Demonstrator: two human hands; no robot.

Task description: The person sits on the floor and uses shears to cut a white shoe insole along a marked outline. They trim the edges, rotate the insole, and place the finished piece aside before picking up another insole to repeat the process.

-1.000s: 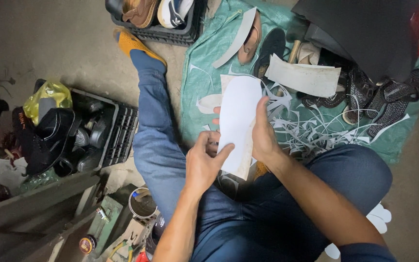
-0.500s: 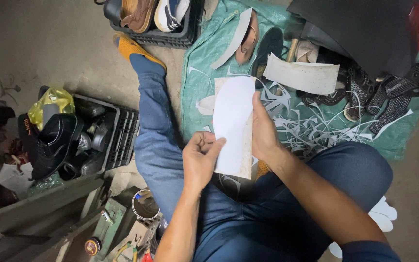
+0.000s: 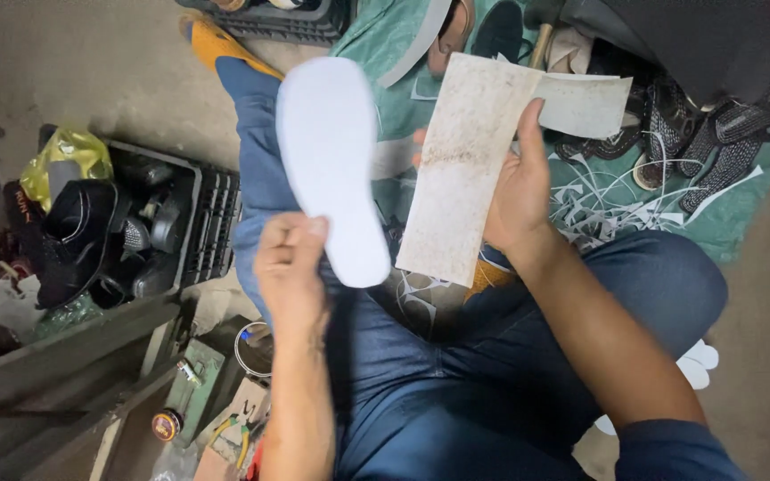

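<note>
Since half a second ago the two pieces have separated: the left hand [image 3: 291, 267] now lifts a white insole [image 3: 331, 169] away, its grip clamped on the heel end. Beside it, the right hand [image 3: 517, 191] has its grip closed on a stained beige sheet [image 3: 465, 169], over the blue trousers [image 3: 456, 374]. Below lies a green tarp [image 3: 670, 214] with white scraps [image 3: 608, 200].

One white insole [image 3: 331, 169]; one stained sheet [image 3: 465, 169]; two hands; one black crate [image 3: 211, 223].
</note>
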